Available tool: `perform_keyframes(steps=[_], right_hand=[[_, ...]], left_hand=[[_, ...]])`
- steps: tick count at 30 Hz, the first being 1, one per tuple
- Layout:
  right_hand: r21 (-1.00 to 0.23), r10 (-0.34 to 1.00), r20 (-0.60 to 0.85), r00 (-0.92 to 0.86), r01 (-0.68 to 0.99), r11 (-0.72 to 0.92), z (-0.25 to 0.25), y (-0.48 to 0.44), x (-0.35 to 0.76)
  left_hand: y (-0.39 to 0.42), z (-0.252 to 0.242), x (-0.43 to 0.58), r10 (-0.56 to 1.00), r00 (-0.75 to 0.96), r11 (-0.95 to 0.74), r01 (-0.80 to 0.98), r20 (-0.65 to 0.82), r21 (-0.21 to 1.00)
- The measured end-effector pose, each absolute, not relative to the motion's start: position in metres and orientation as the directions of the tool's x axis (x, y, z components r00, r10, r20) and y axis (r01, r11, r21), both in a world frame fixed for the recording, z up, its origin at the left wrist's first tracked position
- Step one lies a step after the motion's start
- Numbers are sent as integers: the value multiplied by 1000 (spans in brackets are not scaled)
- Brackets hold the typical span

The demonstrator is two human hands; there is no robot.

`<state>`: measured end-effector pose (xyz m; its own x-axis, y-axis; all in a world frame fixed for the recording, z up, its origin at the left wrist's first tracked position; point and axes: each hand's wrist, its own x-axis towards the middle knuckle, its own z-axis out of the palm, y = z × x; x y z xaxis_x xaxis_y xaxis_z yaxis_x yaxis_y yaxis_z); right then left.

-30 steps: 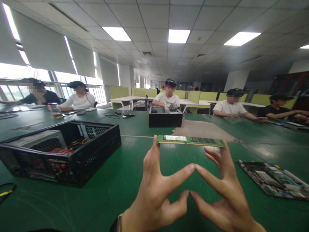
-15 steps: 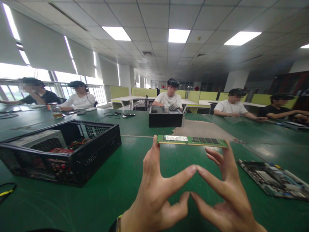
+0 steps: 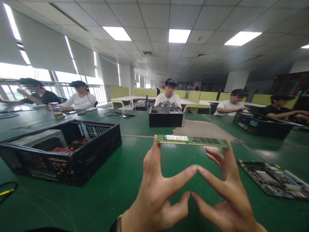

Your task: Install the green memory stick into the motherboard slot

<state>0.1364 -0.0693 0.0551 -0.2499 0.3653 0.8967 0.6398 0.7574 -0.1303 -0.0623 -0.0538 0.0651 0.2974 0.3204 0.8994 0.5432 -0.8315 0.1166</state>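
Observation:
A green RAM module [image 3: 190, 140] with a white label and several black chips is held up level above the table, its ends pinched between my two hands. The raised fingers of my left hand [image 3: 156, 190] press on its left end. On its right end press those of my right hand [image 3: 227, 190]. Below the module my index fingertips touch each other, and my thumb tips meet or nearly meet lower down. A motherboard [image 3: 275, 180] lies flat to the right of my right hand. To the left stands an open black computer case [image 3: 79, 154] with a power supply inside.
Across the green table [image 3: 135, 161] a gloved person works at another computer case [image 3: 166, 116]. A person at the right has a dark case [image 3: 262, 125]. Brown cardboard [image 3: 200, 129] lies mid-table. Cables [image 3: 111, 114] and a cup [image 3: 58, 112] are at the far left.
My hands and the RAM module have hardly moved. A dark computer case now stands before the person at the right, where it was not visible before. The person opposite has shifted their gloved hands.

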Motion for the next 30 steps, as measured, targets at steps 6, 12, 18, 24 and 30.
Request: perform_keyframes(steps=[6, 12, 18, 24, 30], right_hand=[[-138, 362, 899, -247, 626, 768, 57, -69, 136], [-168, 381, 893, -238, 609, 775, 55, -70, 135], [-171, 386, 888, -249, 601, 781, 54, -72, 135], [-157, 367, 896, -248, 598, 786, 57, -73, 135], [-168, 384, 890, -248, 602, 780, 56, -71, 136]], left_hand=[[-55, 65, -61, 322, 292, -835, 536, 901, 125], [-55, 64, -62, 322, 285, -844, 518, 903, 138], [-54, 62, -61, 326, 289, -856, 494, 900, 151], [-55, 62, -61, 321, 290, -865, 478, 902, 154], [-55, 62, -61, 318, 287, -870, 468, 904, 157]])
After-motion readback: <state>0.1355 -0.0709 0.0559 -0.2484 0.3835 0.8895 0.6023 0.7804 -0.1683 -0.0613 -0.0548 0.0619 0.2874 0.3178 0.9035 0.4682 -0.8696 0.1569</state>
